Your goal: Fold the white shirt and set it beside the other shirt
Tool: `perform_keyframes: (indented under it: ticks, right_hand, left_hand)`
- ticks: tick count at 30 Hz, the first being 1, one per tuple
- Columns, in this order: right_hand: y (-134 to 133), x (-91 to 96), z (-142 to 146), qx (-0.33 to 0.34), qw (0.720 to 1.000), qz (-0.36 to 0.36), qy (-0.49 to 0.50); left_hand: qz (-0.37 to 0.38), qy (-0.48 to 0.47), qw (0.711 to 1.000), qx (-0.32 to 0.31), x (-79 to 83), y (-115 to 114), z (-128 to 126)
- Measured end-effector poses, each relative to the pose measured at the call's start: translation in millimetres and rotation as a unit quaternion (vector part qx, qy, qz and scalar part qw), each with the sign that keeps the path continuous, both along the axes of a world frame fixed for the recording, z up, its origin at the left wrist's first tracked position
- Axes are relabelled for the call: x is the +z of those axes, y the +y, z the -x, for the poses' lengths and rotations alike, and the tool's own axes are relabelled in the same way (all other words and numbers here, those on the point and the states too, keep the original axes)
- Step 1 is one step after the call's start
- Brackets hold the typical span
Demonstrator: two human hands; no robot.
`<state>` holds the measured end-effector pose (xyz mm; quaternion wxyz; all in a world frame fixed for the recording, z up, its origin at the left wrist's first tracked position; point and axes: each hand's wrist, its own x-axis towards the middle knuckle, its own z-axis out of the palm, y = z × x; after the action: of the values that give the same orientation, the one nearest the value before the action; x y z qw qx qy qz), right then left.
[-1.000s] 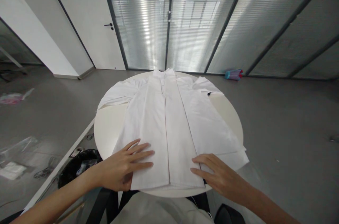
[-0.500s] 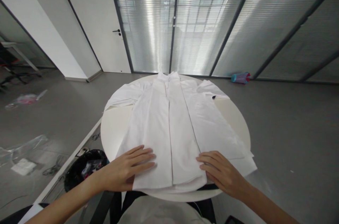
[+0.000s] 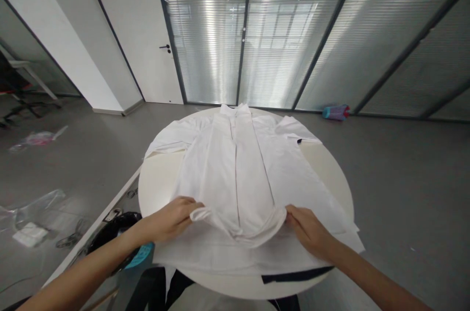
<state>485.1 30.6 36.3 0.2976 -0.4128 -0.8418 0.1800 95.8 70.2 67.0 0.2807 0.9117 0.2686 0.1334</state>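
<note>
Round table point(image 3: 156, 181), center of frame, white shirt point(image 3: 220, 169) laid flat across it: collar at far edge, sleeves out to both sides, front hem point(image 3: 253, 241) lifted, sagging in a curve. Left hand point(image 3: 178, 218), lower left of center, back up, fingers gripping hem. Right hand point(image 3: 309, 231), lower right, fingers pinching hem's other end.

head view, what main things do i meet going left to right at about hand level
white packet on the floor → black-lined bin → left hand → gathered edge of the white garment → right hand
</note>
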Motion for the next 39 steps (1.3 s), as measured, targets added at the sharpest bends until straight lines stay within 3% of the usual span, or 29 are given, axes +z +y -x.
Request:
perform_keyframes:
  ticks: [3, 6, 11, 13, 15, 18, 21, 25, 31, 36, 39]
  right_hand:
    - [32, 8.9, 5, -0.042, 0.983, 0.171, 0.055]
    - [67, 12.0, 16, -0.085, 0.95, 0.262, 0.15]
    - [102, 4.5, 34, -0.246, 0.859, 0.417, 0.166]
    - [106, 3.6, 37, -0.261, 0.846, 0.438, 0.159]
    - [107, 4.6, 37, -0.256, 0.843, 0.444, 0.163]
    - [107, 5.4, 35, -0.254, 0.84, 0.444, 0.18]
    - [106, 2.8, 35, -0.254, 0.842, 0.438, 0.187]
    - [108, -3.5, 35, -0.242, 0.869, 0.406, 0.143]
    - [114, -11.8, 31, -0.268, 0.867, 0.405, 0.113]
    - [110, -13.2, 25, -0.28, 0.85, 0.401, 0.197]
    - [104, -11.3, 25, -0.264, 0.858, 0.387, 0.209]
  left_hand:
    - [0.094, -0.063, 0.984, 0.136, 1.5, 33, -11]
    - [0.212, -0.129, 0.941, 0.23, -7.9, 68, -26]
    - [0.442, -0.2, 0.819, 0.308, -26.5, 109, -46]
    - [0.486, -0.204, 0.784, 0.328, -28.8, 115, -48]
    - [0.494, -0.22, 0.773, 0.332, -28.4, 113, -46]
    - [0.436, -0.261, 0.794, 0.335, -25.0, 95, -36]
    - [0.352, -0.253, 0.84, 0.326, -22.1, 66, -23]
    - [0.29, -0.206, 0.883, 0.308, -24.9, 45, -13]
    - [0.3, -0.188, 0.887, 0.297, -32.3, 68, -21]
    - [0.269, -0.165, 0.902, 0.295, -35.6, 82, -25]
    - [0.284, -0.152, 0.899, 0.297, -44.2, 87, -22]
